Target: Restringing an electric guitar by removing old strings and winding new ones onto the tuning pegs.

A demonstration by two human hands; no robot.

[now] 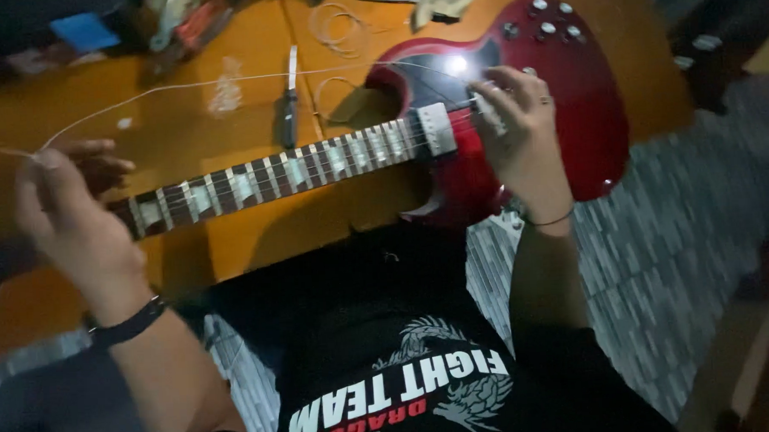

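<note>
Guitar string, thin pale wire, runs from my left hand, pinched at its raised end, across to the guitar body. Guitar is glossy red, rounded, flat on the orange wooden surface; dark neck has pale block inlays. I see my right hand curled on the strings by the pickup. Slim tool lies behind the neck. Grey tiled floor, dim room.
</note>
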